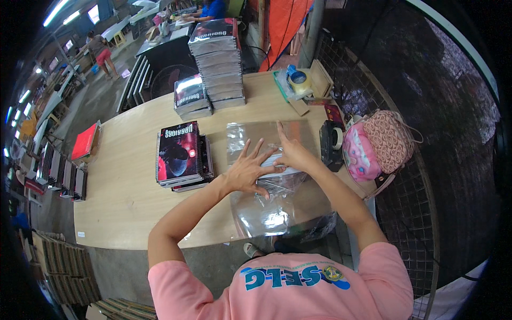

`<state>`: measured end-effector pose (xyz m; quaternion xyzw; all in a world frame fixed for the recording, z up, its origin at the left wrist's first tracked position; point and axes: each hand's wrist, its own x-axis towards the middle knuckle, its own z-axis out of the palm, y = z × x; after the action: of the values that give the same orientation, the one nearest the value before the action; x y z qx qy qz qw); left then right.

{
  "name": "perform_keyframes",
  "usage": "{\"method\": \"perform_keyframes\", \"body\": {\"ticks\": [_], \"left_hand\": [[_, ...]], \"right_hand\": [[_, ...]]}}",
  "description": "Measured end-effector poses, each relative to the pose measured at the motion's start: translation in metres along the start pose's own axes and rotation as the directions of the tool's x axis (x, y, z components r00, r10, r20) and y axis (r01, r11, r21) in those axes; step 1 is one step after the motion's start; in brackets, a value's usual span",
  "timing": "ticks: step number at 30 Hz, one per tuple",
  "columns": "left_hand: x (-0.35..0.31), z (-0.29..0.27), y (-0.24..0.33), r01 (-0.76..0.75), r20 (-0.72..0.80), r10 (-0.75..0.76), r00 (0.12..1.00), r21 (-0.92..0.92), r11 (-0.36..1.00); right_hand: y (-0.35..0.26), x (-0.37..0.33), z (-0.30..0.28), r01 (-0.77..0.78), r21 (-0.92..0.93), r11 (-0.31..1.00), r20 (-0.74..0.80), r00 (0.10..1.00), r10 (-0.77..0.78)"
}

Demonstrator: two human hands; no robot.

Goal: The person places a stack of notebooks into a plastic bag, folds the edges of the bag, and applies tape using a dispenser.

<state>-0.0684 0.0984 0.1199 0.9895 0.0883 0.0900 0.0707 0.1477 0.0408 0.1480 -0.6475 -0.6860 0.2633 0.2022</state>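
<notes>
Clear plastic film (261, 218) lies on the wooden table right in front of me, partly hanging over its near edge. Under both hands is a flat white-faced item (273, 160) covered by the film; its kind is mostly hidden. My left hand (248, 170) rests on it with fingers spread. Beside it, my right hand (294, 154) presses down with its index finger stretched forward and the other fingers bent. To the left, close to my left hand, lies a short pile of spiral notebooks (178, 152) with dark red and black covers.
A tall stack of plastic-wrapped notebooks (218, 64) and a shorter stack (191, 96) stand at the far side. At right are a black tape dispenser (330, 144), a tape roll (300, 81) and a pink patterned bag (381, 144). Red-covered items (85, 141) sit at the left edge.
</notes>
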Motion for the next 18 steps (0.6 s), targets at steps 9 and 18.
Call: {"method": "perform_keyframes", "body": {"ticks": [9,18], "left_hand": [[0.036,-0.032,0.046,-0.018,-0.526,-0.631,0.571,-0.776,0.630],[0.004,-0.006,0.077,0.330,-0.557,-0.627,0.544,-0.545,0.771]], "right_hand": [[0.044,-0.047,-0.022,0.261,0.171,0.950,-0.372,0.910,-0.183],[0.014,-0.069,-0.024,0.514,0.404,0.757,-0.674,0.726,-0.133]]}}
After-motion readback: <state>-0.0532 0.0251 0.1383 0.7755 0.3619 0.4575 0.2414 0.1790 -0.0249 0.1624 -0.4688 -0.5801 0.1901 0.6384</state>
